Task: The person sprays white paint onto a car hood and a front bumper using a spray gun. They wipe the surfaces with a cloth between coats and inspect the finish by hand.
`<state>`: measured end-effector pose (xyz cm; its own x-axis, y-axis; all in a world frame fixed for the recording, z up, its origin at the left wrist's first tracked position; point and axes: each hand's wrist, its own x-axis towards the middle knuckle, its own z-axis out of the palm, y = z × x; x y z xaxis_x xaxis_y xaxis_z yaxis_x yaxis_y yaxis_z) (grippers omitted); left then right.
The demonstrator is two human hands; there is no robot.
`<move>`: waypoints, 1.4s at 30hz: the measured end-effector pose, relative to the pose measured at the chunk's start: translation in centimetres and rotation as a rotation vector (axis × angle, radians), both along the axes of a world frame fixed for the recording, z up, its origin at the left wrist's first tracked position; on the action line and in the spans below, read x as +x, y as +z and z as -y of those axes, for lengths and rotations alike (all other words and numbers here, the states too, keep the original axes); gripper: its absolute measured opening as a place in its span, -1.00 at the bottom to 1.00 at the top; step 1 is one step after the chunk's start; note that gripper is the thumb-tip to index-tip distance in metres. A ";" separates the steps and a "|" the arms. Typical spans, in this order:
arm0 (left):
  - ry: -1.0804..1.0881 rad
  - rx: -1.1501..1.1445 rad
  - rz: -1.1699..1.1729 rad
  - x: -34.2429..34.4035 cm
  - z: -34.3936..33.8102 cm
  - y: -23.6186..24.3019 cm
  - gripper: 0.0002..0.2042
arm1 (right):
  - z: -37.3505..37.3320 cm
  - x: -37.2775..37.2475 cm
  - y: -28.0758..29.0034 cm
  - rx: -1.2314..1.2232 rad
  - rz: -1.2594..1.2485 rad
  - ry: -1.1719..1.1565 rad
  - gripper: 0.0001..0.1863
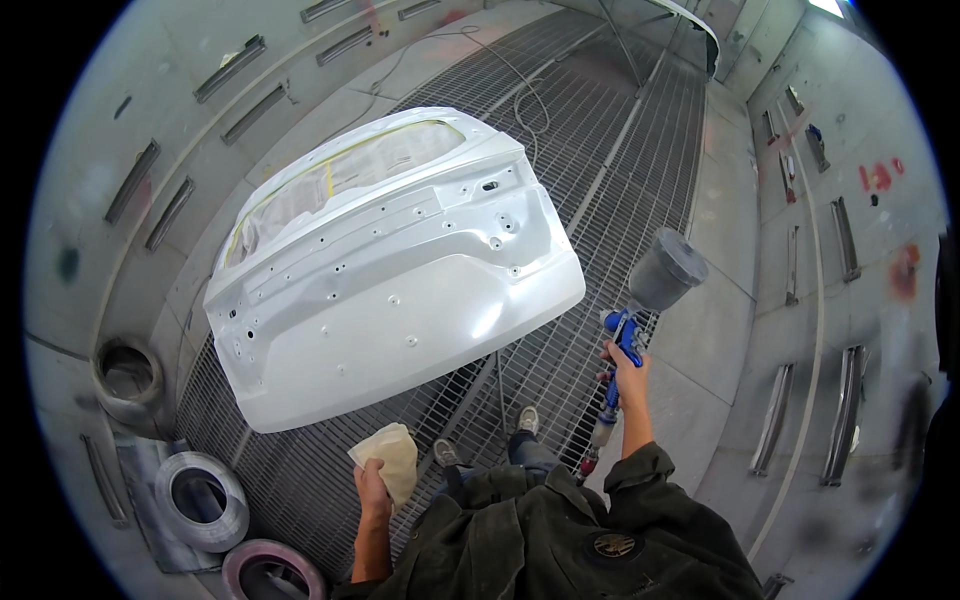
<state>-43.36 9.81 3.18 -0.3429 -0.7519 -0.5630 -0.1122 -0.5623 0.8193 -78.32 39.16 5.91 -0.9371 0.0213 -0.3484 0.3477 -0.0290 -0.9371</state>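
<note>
A white car tailgate (400,310) lies raised above the floor grating in front of me, its window opening covered with masking film (345,172) edged in yellow tape. My right hand (628,376) is wrapped round the handle of a blue spray gun (626,338), right of the panel. On top of the gun sits a grey paint cup (667,272), and a hose fitting with a red part hangs below the handle. In my left hand (373,490) is a folded cream cloth (387,465), gripped near the panel's lower edge without touching it.
Metal grating (660,160) covers the middle of the floor. A hose (530,100) lies curled behind the panel. Several round ring-shaped parts (203,502) stand at the lower left. A curved white part (695,22) is at the far right. Grey walls carry metal strips (845,240).
</note>
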 end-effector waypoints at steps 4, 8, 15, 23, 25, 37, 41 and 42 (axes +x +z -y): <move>-0.019 -0.009 0.021 0.1 -0.7 -1.8 -0.64 | -0.4 -1.4 0.3 0.023 0.021 0.053 -0.74; -0.008 -0.025 0.058 -1.2 -2.4 -1.7 -0.64 | -1.1 -3.1 0.0 -0.036 0.031 0.048 -0.71; -0.027 0.004 0.088 -4.1 -6.4 -0.2 -0.63 | -2.7 -7.4 -2.5 -0.110 0.056 0.152 -0.73; -0.028 -0.047 0.256 -7.4 -11.2 1.8 -0.63 | -2.6 -11.1 -3.0 -0.096 0.074 0.265 -0.75; -0.010 -0.060 0.291 -7.6 -12.0 2.0 -0.63 | -2.5 -11.8 -3.2 -0.088 0.083 0.292 -0.71; 0.071 -0.063 0.343 -5.9 -14.4 0.7 -0.66 | -2.0 -12.9 -5.4 -0.160 0.120 0.302 -0.62; 0.092 -0.060 0.330 -4.6 -14.5 -0.1 -0.66 | -2.9 -12.1 -6.3 -0.135 0.138 0.324 -0.66; 0.099 -0.062 0.321 -4.3 -14.4 -0.3 -0.66 | -2.9 -11.8 -6.3 -0.132 0.137 0.319 -0.67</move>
<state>-47.65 24.23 2.91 -0.0794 -0.8087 -0.5828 -0.3172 -0.5337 0.7839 -90.16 42.06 -0.39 -0.8338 -0.3175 -0.4517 0.4811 -0.0163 -0.8765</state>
